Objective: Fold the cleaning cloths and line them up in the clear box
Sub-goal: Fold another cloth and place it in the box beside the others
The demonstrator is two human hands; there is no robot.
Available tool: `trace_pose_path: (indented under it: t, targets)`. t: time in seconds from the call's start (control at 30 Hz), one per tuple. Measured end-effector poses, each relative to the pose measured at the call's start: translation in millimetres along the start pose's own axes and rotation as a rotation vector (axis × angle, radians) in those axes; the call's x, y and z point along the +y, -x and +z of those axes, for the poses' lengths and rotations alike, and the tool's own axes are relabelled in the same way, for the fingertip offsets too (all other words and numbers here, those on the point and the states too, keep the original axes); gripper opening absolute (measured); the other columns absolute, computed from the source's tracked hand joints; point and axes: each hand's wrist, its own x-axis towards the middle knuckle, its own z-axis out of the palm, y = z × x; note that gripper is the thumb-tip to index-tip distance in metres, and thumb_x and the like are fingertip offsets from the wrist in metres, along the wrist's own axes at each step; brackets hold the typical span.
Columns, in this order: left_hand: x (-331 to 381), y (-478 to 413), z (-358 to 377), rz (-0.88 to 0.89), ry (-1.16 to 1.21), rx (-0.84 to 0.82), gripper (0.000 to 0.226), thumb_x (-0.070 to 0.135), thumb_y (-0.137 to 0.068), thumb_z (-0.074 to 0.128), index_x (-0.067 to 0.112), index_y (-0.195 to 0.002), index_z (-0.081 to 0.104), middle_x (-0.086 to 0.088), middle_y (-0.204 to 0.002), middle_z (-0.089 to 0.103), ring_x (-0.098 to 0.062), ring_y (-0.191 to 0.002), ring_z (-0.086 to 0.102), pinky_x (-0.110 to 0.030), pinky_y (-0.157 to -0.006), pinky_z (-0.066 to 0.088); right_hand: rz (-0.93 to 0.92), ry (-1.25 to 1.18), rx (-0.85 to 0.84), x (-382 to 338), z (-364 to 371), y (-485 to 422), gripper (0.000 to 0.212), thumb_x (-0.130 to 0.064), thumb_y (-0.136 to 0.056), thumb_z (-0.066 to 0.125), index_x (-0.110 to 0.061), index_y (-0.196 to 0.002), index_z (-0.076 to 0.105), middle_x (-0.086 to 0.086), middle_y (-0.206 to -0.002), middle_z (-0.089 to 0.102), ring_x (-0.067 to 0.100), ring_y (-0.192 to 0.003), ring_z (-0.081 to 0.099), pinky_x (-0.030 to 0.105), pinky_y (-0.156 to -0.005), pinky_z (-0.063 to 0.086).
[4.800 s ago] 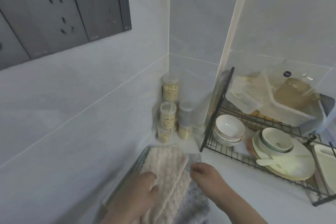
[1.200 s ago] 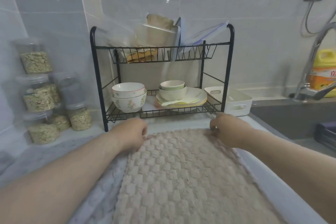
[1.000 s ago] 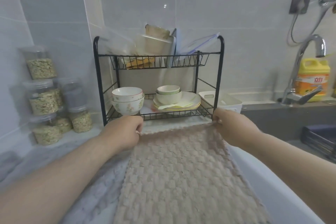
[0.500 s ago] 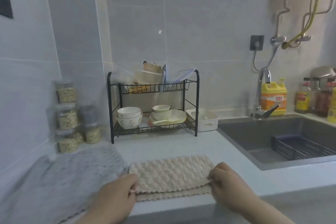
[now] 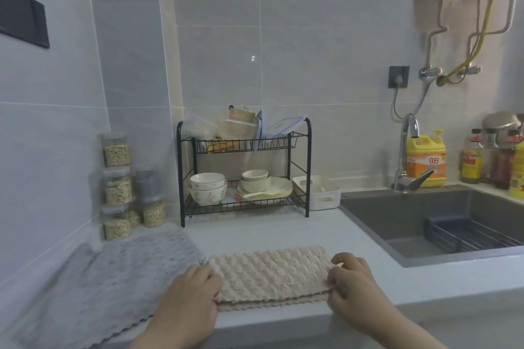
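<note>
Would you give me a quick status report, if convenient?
Left hand and right hand grip beige textured cloth ends. Folded once, at counter edge. Grey cloth unfolded alongside.

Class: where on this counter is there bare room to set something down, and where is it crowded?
Bare counter lies between rack and beige cloth, right up to the sink. Crowded: jars and grey cloth, left.

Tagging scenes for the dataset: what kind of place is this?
Most likely a home kitchen counter: sink with tap, dish rack holding bowls, detergent bottle.
</note>
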Motion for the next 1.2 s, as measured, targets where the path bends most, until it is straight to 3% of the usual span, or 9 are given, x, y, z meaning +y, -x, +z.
trace_pose_path:
  t: [0.13, 0.2, 0.3, 0.4, 0.6, 0.77, 0.93, 1.1, 1.2]
  targets:
    - [1, 0, -2, 0.022, -0.042, 0.022, 0.013, 0.027, -0.054, 0.047, 0.035, -0.061, 0.040, 0.019, -0.068, 0.042, -0.004, -0.062, 0.043, -0.010, -0.052, 0.017, -0.011, -0.014, -0.084, -6, -4, 4, 0.015, -0.023, -0.072, 0.044, -0.038, -0.076, 0.046, -0.021, -0.103, 0.043, 0.006, -0.104, 0.037, 0.006, -0.082, 0.031]
    - [4, -2, -3, -0.003, 0.068, 0.076, 0.012, 0.029, -0.064, 0.034, 0.033, -0.069, 0.044, 0.019, -0.077, 0.046, -0.005, -0.071, 0.045, -0.012, -0.058, 0.029, 0.004, -0.048, -0.069, -11, -9, 5, 0.014, -0.032, -0.072, 0.039, -0.037, -0.084, 0.046, -0.021, -0.106, 0.042, 0.008, -0.106, 0.037, 0.009, -0.084, 0.030]
    - [15, -21, -15, -0.076, 0.213, 0.095, 0.037, 0.032, -0.091, 0.026, 0.029, -0.111, 0.057, 0.018, -0.119, 0.053, -0.005, -0.112, 0.047, -0.019, -0.094, 0.039, 0.019, -0.066, 0.055, -26, -15, -10, 0.033, -0.040, -0.087, 0.035, -0.026, -0.108, 0.057, -0.016, -0.129, 0.043, 0.007, -0.124, 0.034, 0.017, -0.098, 0.028]
    - [28, -44, -18, -0.112, 0.233, -0.106, 0.049, 0.040, -0.101, 0.028, 0.030, -0.149, 0.026, 0.015, -0.156, 0.018, -0.007, -0.146, 0.010, -0.029, -0.117, 0.012, -0.019, 0.086, -0.038, -47, -8, -42, 0.040, -0.034, -0.100, 0.034, -0.025, -0.136, 0.048, -0.006, -0.152, 0.032, 0.012, -0.142, 0.022, 0.028, -0.117, 0.015]
    - [22, -46, 15, -0.165, 0.065, -0.432, 0.078, 0.070, -0.088, 0.019, 0.032, -0.152, -0.006, 0.008, -0.159, -0.013, -0.012, -0.146, -0.013, -0.036, -0.118, -0.009, -0.070, 0.359, -0.337, -37, 23, -51, 0.086, -0.067, -0.080, -0.012, -0.022, -0.141, 0.029, 0.003, -0.146, 0.030, 0.024, -0.139, 0.024, 0.042, -0.109, 0.023]
    - [20, -48, 22, -0.179, 0.072, -0.431, 0.080, 0.071, -0.086, 0.022, 0.033, -0.152, -0.002, 0.009, -0.160, -0.009, -0.011, -0.147, -0.010, -0.037, -0.119, -0.007, 0.115, 0.193, -0.266, -30, 33, -53, 0.065, -0.062, -0.083, 0.017, -0.026, -0.131, 0.042, 0.002, -0.143, 0.038, 0.022, -0.137, 0.030, 0.038, -0.109, 0.028]
    - [21, -42, 20, -0.208, 0.114, -0.364, 0.081, 0.074, -0.084, 0.024, 0.036, -0.152, 0.003, 0.012, -0.160, -0.004, -0.010, -0.147, -0.006, -0.038, -0.120, -0.005, 0.493, 0.201, -0.120, -23, 19, -51, 0.031, -0.042, -0.073, 0.026, -0.020, -0.074, 0.048, 0.002, -0.082, 0.050, 0.024, -0.087, 0.045, 0.032, -0.077, 0.037]
    - [43, -53, 4, -0.055, 0.162, -0.240, 0.063, 0.062, -0.095, 0.016, 0.033, -0.151, 0.020, 0.015, -0.159, 0.008, -0.007, -0.147, 0.001, -0.031, -0.116, -0.007, 0.530, -0.084, -0.002, -27, 8, -52, 0.004, -0.023, -0.087, 0.044, -0.021, -0.091, 0.043, 0.002, -0.085, 0.064, 0.024, -0.081, 0.057, 0.032, -0.067, 0.045]
    - [63, -69, 12, -0.083, 0.167, -0.349, 0.058, 0.048, -0.098, 0.022, 0.030, -0.152, 0.013, 0.007, -0.161, 0.006, -0.014, -0.148, 0.001, -0.035, -0.118, -0.002, 0.586, -0.232, -0.002, -25, -5, -51, 0.015, -0.011, -0.086, 0.043, -0.019, -0.098, 0.041, 0.008, -0.080, 0.064, 0.024, -0.067, 0.058, 0.028, -0.053, 0.041]
